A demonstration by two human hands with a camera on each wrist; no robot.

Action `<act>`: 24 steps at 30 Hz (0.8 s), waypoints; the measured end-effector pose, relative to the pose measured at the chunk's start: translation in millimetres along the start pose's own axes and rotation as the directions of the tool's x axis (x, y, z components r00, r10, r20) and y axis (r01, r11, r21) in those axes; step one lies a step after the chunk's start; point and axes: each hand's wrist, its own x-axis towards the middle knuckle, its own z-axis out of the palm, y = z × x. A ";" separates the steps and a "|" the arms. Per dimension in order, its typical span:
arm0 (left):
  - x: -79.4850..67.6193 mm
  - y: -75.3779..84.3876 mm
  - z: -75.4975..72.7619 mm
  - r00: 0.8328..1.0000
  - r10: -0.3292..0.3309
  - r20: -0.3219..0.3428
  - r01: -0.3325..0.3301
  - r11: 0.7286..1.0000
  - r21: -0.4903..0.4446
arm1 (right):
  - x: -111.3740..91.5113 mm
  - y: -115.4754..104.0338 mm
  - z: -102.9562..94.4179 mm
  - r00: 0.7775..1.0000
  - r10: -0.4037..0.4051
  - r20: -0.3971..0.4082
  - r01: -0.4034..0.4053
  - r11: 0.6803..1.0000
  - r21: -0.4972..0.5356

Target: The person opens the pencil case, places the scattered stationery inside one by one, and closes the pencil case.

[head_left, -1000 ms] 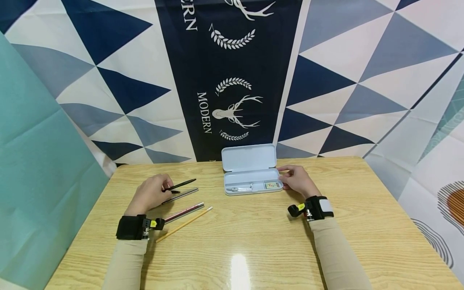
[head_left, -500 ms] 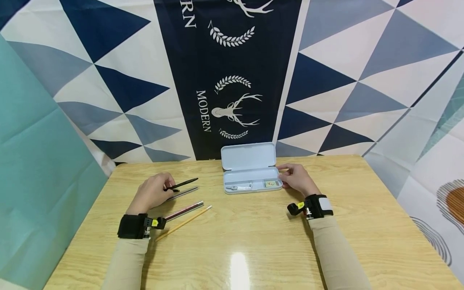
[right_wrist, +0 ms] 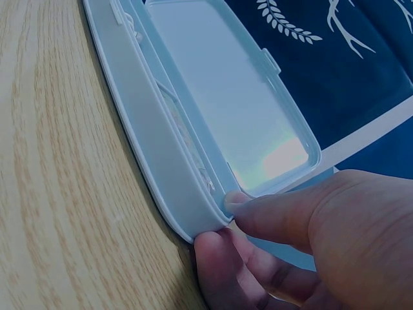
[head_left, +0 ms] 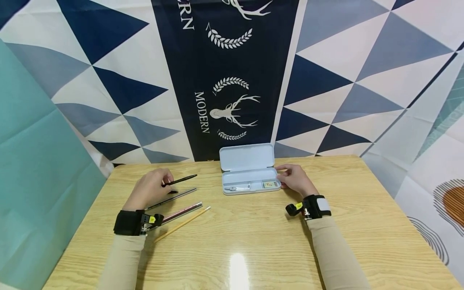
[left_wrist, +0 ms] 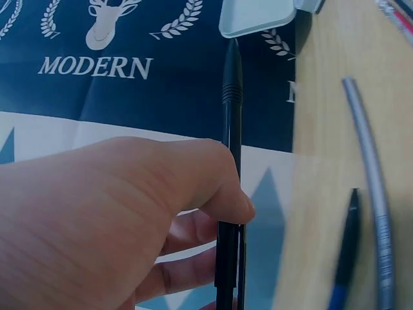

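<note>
My left hand (head_left: 150,189) pinches a black pen (head_left: 185,179) between thumb and fingers; in the left wrist view the pen (left_wrist: 232,110) points away from the hand, over the tabletop. Below it on the table lies a second dark pen (left_wrist: 348,252), mostly hidden by the hand in the head view, and beside that a grey pencil (head_left: 181,196). My right hand (head_left: 295,179) grips the right end of an open light-blue pencil case (head_left: 239,176), thumb over the rim (right_wrist: 229,219) and fingers against the outer wall. Inside the case are a compass (head_left: 237,188) and a small patterned item (head_left: 269,184).
A yellow pencil (head_left: 185,222) and a pink-and-dark pencil (head_left: 186,210), with a grey one alongside, lie right of the left wrist. The case's raised lid (head_left: 246,157) stands near the patterned backdrop (head_left: 232,100) at the table's (head_left: 282,241) back edge.
My left hand has risen slightly, lifting the black pen away from the second pen and uncovering more of the grey pencil. The right hand keeps its grip on the case.
</note>
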 end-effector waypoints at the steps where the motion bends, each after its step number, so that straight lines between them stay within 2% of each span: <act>1: 0.4 1.0 -2.5 1.000 0.001 -0.002 -0.001 1.000 0.004 | 0.3 0.3 0.3 1.000 0.000 -0.001 0.000 1.000 0.001; 8: 5.6 5.2 -11.1 1.000 -0.009 0.002 0.009 0.999 0.038 | 0.9 2.3 1.2 1.000 0.001 -0.004 -0.001 1.000 0.011; 24: 19.7 18.6 -4.6 0.998 0.055 -0.001 -0.055 0.995 0.081 | 1.3 0.4 -0.8 1.000 0.014 -0.012 -0.014 1.000 -0.002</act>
